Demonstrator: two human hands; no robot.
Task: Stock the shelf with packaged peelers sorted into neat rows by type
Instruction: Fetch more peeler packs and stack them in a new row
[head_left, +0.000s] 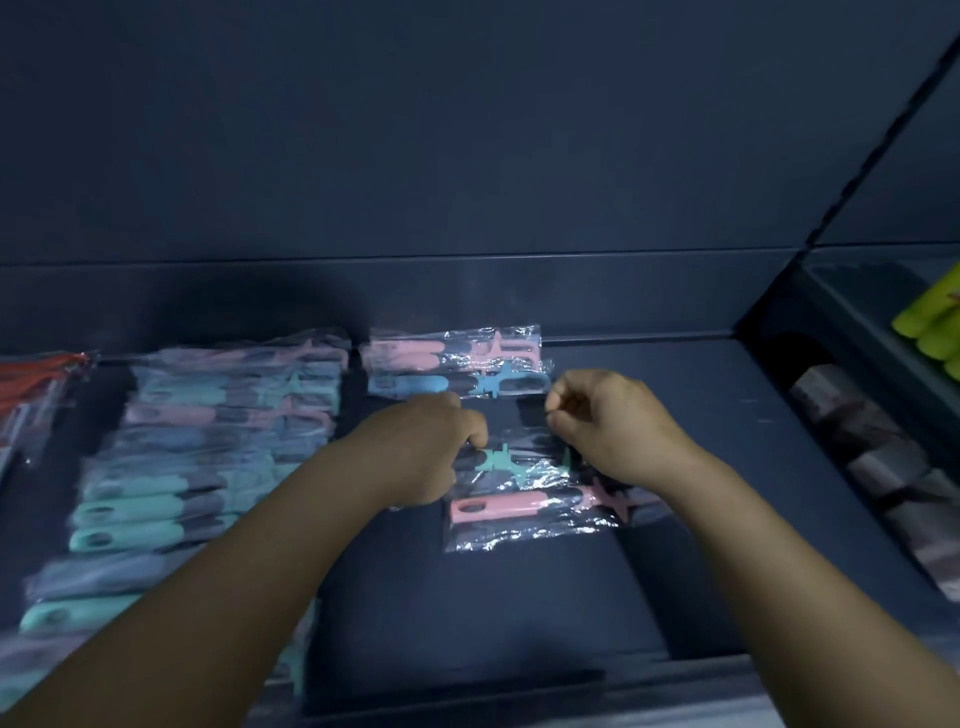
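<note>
The left hand (426, 447) is curled, its fingertips pinching the crinkly clear wrapper of a teal peeler (501, 460). The right hand (608, 421) is loosely clenched; whether plastic is caught in it cannot be told. Between and just below the fingers the teal peeler is laid, long axis left to right, a pink peeler (519, 506) nearer the wrists. Beyond the knuckles a started row (457, 364) is set on the dark shelf (727, 441); a full row (208, 457) is stacked outside the left hand.

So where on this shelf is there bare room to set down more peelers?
Bare shelf lies in front of the pink peeler packet, and right of both hands toward the divider. The long row on the left is crowded.
</note>
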